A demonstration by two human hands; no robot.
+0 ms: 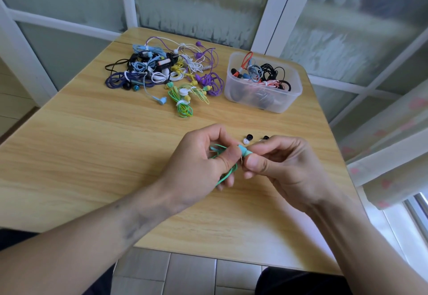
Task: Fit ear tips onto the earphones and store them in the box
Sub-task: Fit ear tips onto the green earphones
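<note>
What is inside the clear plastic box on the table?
The clear plastic box holds bundled earphones with black, orange-red and blue cords. Dark shapes lie underneath; they are too covered and blurred to identify.

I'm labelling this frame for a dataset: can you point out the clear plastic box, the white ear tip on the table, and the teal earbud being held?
clear plastic box point(281, 105), head view, front wall.
white ear tip point(246, 142), head view, its rim.
teal earbud point(244, 151), head view, its body.

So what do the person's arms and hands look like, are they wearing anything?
Both arms are bare, with no sleeves showing. The left hand and the right hand wear no gloves, rings or watch that can be seen. The left forearm has some dark smudgy marks near the wrist. The fingernails are short and plain.
</note>
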